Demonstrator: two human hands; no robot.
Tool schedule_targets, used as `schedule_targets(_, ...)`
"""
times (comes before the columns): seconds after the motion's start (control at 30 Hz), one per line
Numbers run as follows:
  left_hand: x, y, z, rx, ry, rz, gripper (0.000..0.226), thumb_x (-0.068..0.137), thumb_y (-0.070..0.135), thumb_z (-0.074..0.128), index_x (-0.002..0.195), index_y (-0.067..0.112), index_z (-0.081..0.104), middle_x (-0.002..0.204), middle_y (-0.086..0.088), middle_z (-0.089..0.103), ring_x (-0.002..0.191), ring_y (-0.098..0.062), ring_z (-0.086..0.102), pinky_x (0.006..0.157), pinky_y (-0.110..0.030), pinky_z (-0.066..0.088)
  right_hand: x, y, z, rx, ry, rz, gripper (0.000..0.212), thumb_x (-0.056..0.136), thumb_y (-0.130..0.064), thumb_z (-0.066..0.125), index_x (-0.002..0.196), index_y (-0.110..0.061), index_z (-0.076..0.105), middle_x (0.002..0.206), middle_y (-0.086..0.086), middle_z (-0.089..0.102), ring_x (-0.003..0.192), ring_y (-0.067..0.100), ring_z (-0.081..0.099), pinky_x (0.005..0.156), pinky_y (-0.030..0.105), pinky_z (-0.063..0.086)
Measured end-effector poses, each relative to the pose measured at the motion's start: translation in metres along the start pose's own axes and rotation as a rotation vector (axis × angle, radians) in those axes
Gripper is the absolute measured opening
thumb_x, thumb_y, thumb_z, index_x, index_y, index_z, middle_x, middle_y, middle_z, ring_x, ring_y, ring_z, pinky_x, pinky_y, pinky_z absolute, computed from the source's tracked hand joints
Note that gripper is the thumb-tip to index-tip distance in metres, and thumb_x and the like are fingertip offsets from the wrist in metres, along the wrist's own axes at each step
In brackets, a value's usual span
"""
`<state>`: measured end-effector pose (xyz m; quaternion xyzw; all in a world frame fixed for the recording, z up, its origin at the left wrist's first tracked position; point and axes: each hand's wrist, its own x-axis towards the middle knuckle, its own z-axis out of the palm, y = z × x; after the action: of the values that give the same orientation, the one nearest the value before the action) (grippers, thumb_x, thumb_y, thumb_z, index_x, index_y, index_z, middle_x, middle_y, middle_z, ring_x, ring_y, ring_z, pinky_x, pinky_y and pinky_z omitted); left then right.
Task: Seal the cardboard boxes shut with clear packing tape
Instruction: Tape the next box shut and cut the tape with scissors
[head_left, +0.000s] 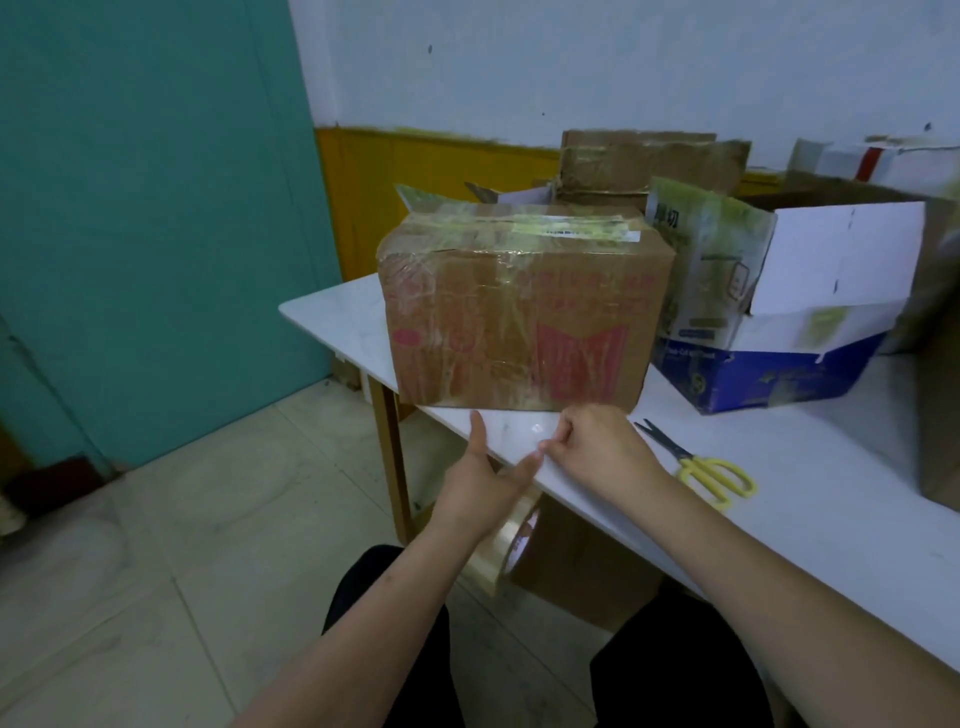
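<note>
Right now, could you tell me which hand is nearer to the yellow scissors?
Right. The right hand is just left of the yellow scissors on the table; the left hand, holding the tape roll, is farther left, off the table's edge.

Both bare forearms reach forward from the lap, converging ahead of the knees. The left hand (480, 486) is held palm-in, thumb pointing up, fingers stretched toward the right. The right hand (592, 449) is curled, its fingertips (545, 444) pinched together, nearly meeting the left fingertips.
</note>
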<state>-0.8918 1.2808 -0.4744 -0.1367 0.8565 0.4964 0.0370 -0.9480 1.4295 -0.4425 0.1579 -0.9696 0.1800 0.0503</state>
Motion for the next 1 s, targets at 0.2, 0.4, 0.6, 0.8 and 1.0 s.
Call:
schedule_targets(0.2, 0.008, 0.004, 0.011, 0.144, 0.109, 0.043, 0.094, 0.097, 0.062, 0.049, 0.161, 0.026, -0.011, 0.099, -0.002, 0.064, 0.074, -0.017, 0.058, 0.070, -0.033, 0.048, 0.003, 0.022, -0.017, -0.315, -0.095, 0.123, 0.065, 0.091, -0.070, 0.046, 0.119, -0.012, 0.055, 0.115, 0.008, 0.062, 0.106, 0.027, 0.061, 0.077, 0.036, 0.048)
schedule_targets(0.4, 0.015, 0.013, 0.016, 0.421, 0.134, 0.036, 0.095, 0.099, 0.065, 0.036, 0.160, 0.012, -0.013, 0.133, -0.019, 0.059, 0.111, -0.032, 0.062, 0.090, -0.040, 0.052, -0.004, -0.001, -0.010, -0.410, -0.020, 0.087, 0.041, 0.100, -0.051, 0.045, 0.110, -0.015, 0.062, 0.107, 0.006, 0.065, 0.099, 0.026, 0.064, 0.068, 0.031, 0.039)
schedule_targets(0.6, 0.005, 0.021, -0.072, 0.444, 0.246, 0.236, 0.038, 0.100, 0.051, 0.050, 0.118, 0.022, 0.067, 0.094, 0.002, 0.072, 0.081, -0.016, 0.070, 0.077, -0.032, 0.057, 0.007, -0.022, -0.040, -0.305, 0.044, -0.020, 0.023, 0.099, -0.031, 0.049, 0.078, -0.022, 0.047, 0.076, -0.005, 0.052, 0.073, 0.019, 0.057, 0.050, 0.028, 0.032)
schedule_targets(0.8, 0.018, 0.054, -0.176, 0.087, 0.860, 0.666, 0.009, 0.091, 0.022, 0.067, 0.098, 0.028, 0.066, 0.073, 0.013, 0.058, 0.064, -0.003, 0.057, 0.055, -0.028, 0.045, 0.045, -0.095, -0.084, -0.128, 0.652, -0.483, 0.020, 0.087, -0.023, 0.064, 0.078, -0.021, 0.046, 0.079, -0.005, 0.048, 0.075, 0.015, 0.045, 0.059, 0.026, 0.034)
schedule_targets(1.0, 0.095, 0.052, -0.210, 0.092, 0.368, 0.796, 0.032, 0.094, 0.028, 0.068, 0.124, 0.038, 0.063, 0.124, 0.009, 0.042, 0.121, -0.005, 0.045, 0.093, -0.026, 0.044, 0.118, -0.127, -0.102, -0.307, 0.245, -0.533, 0.054, 0.084, -0.054, 0.061, 0.133, -0.032, 0.052, 0.135, -0.008, 0.056, 0.123, 0.019, 0.051, 0.098, 0.036, 0.043)
